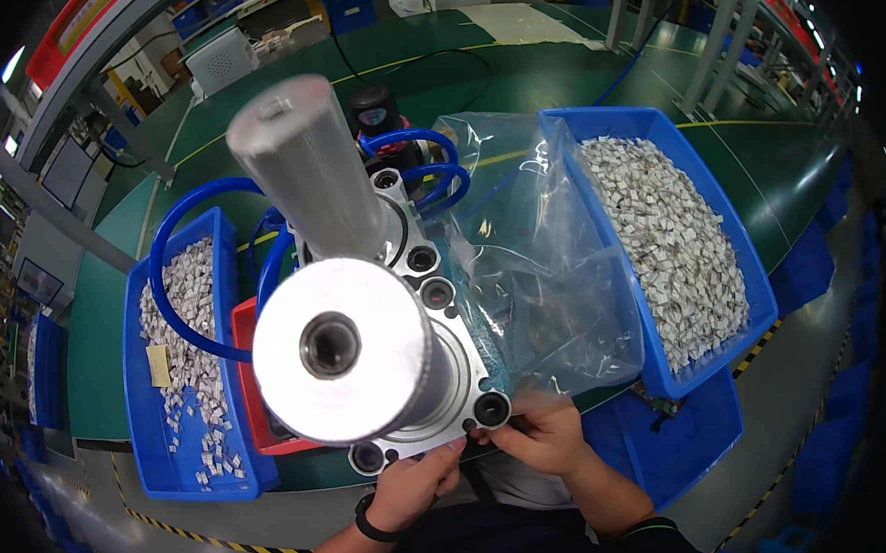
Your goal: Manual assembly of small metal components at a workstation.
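A metal pneumatic press with two upright cylinders stands right in front of me, and its silver base plate with black bolts reaches toward my body. At the plate's near edge my left hand is closed, thumb and fingers pressed together. Close to its right, my right hand is also closed in a pinch beside the front corner bolt. Whatever the fingertips hold is too small or hidden by the press to make out. A clear plastic bag lies just beyond my right hand.
On the right stands a blue bin heaped with small white parts. Another blue bin with similar parts sits left, beside a red tray. Blue air hoses loop around the press on the green table. Metal posts flank the table.
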Demonstrator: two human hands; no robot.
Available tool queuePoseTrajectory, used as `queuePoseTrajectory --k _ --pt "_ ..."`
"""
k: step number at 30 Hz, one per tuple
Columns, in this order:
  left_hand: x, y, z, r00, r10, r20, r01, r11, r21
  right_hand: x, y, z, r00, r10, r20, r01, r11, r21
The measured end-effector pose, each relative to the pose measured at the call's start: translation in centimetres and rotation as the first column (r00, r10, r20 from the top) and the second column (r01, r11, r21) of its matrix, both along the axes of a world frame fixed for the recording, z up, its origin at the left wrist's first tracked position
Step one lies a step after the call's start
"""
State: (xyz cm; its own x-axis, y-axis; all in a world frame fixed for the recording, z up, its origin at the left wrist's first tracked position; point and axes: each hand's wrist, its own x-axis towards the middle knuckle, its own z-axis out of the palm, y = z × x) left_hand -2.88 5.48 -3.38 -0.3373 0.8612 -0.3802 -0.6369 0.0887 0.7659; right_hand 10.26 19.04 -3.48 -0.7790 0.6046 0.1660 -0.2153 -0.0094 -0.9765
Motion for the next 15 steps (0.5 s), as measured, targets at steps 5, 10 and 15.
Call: queuePoseTrajectory --k 5,10,15 --pt "0.3 -0.1 0.2 1.000 -0.001 -0.015 0.000 1.000 -0.025 0.2 -0.2 -0.2 1.000 -0.011 0.010 0.011 1.000 0.010" --pt "0.7 -0.4 0.3 1.000 0.023 -0.020 -0.023 1.000 -0.005 0.6 -0.7 -0.8 1.000 -0.014 0.014 0.014 1.000 0.012" --pt "1.4 -0.6 0.2 0.999 0.049 -0.019 -0.049 0.999 0.017 1.7 -1.1 -0.9 1.000 0.000 0.002 0.000 0.993 0.114"
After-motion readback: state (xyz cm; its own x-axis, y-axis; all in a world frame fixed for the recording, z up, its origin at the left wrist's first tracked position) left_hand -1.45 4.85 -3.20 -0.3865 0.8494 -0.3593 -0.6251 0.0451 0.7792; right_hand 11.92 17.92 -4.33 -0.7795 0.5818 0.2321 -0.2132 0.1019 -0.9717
